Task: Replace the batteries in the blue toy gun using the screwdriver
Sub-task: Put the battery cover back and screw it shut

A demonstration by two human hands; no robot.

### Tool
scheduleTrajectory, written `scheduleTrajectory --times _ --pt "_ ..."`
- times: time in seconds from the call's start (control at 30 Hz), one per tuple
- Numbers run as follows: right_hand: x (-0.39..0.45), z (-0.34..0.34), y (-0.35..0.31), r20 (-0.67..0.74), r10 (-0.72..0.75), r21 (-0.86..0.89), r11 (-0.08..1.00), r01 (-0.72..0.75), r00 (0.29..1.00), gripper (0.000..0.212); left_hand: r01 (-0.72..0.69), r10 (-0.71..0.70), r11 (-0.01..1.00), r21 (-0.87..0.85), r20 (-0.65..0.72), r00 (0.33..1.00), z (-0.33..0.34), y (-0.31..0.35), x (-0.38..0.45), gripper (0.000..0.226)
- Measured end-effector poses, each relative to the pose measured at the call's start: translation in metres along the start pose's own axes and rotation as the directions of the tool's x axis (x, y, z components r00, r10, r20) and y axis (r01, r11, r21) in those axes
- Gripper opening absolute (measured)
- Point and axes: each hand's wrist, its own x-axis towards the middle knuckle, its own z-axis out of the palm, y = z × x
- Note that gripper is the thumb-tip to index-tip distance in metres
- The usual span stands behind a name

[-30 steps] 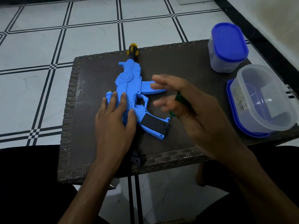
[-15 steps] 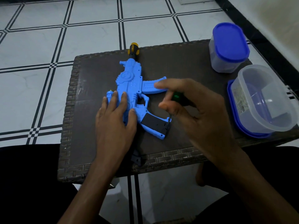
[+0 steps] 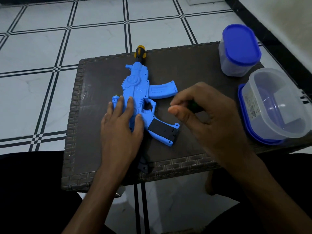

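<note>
The blue toy gun (image 3: 137, 92) lies flat on the dark woven table (image 3: 101, 85), muzzle with a yellow and black tip pointing away from me. A black battery cover (image 3: 162, 130) sits on its grip. My left hand (image 3: 121, 125) presses flat on the gun's rear body, fingers straight. My right hand (image 3: 207, 119) hovers just right of the grip, its fingers curled round the green-handled screwdriver (image 3: 194, 105). Most of the tool, including its shaft, is hidden by my fingers.
A tall clear container with a blue lid (image 3: 239, 51) stands at the table's far right. Nearer me sits a clear tub (image 3: 276, 105) on a blue lid. A small black part (image 3: 143, 165) lies at the front edge. Tiled floor surrounds the table.
My right hand's fingers have curled in around the screwdriver handle and turned on it. The left hand and the gun have stayed put.
</note>
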Motion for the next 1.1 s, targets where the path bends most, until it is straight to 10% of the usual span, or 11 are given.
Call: scheduleTrajectory --times 0.53,0.8,1.1 --pt "-0.0029 0.0012 -0.0079 0.191 -0.015 0.119 0.993 -0.008 0.982 0.045 -0.007 0.007 1.000 -0.005 -0.005 1.000 0.0001 0.0002 -0.0001 0.053" --pt "0.0017 0.0002 -0.0057 0.086 -0.066 -0.110 0.991 0.076 0.994 0.038 -0.003 0.003 1.000 -0.006 -0.003 1.000 0.0000 0.0004 -0.0005 0.053" --pt "-0.0004 0.0001 -0.0062 0.090 -0.009 0.087 0.996 0.001 0.996 0.038 -0.005 0.005 1.000 -0.009 -0.003 1.000 -0.0001 -0.0001 -0.0004 0.052"
